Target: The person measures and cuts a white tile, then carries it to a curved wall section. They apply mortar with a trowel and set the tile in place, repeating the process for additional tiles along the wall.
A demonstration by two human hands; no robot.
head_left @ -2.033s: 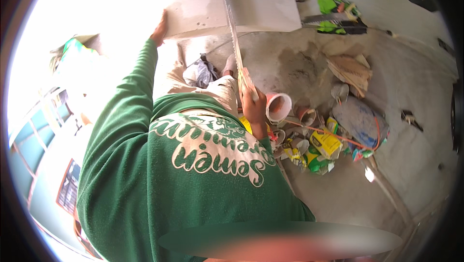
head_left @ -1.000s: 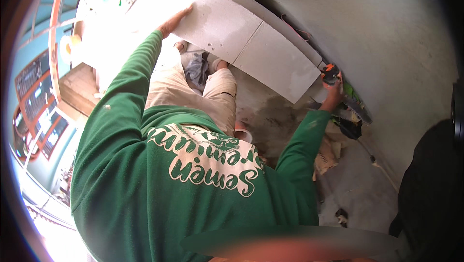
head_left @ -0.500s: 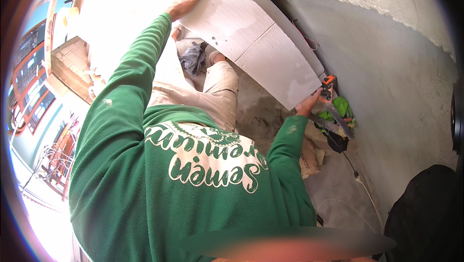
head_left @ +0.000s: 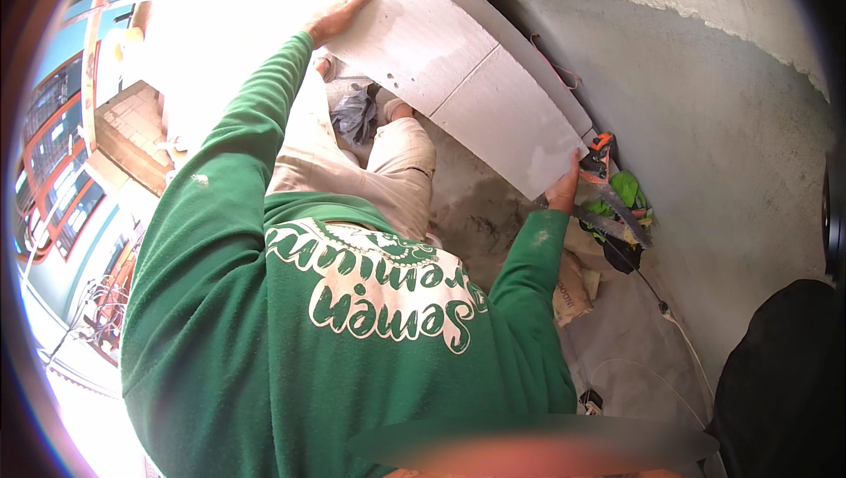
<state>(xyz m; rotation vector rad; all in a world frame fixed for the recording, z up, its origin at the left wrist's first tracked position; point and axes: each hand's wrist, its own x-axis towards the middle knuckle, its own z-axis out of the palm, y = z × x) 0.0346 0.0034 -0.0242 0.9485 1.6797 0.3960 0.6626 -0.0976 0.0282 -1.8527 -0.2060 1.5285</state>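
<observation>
A long pale concrete block [head_left: 507, 108], crossed by a straight line, lies at a slant in front of me. My left hand [head_left: 345, 18] is at its far left end, fingers stretched along the edge; strong glare washes out this end. My right hand [head_left: 562, 187] grips the near right end, thumb at the top corner and its other fingers largely hidden. Just beyond that hand a hand saw [head_left: 623, 202] with an orange-and-black handle leans by the wall. Behind the block runs another pale slab [head_left: 529, 44], close against it.
A grey wall [head_left: 705, 125] rises on the right, with a green-and-black bundle [head_left: 624, 205], a torn paper bag [head_left: 573, 289] and a thin cable [head_left: 683, 333] at its foot. A dark cloth [head_left: 354, 114] lies near my feet. A black object [head_left: 775, 390] fills the lower right corner.
My right hand has turned more upright around the block's end, its thumb now at the top corner. My left hand stays at the other end. The view has shifted slightly.
</observation>
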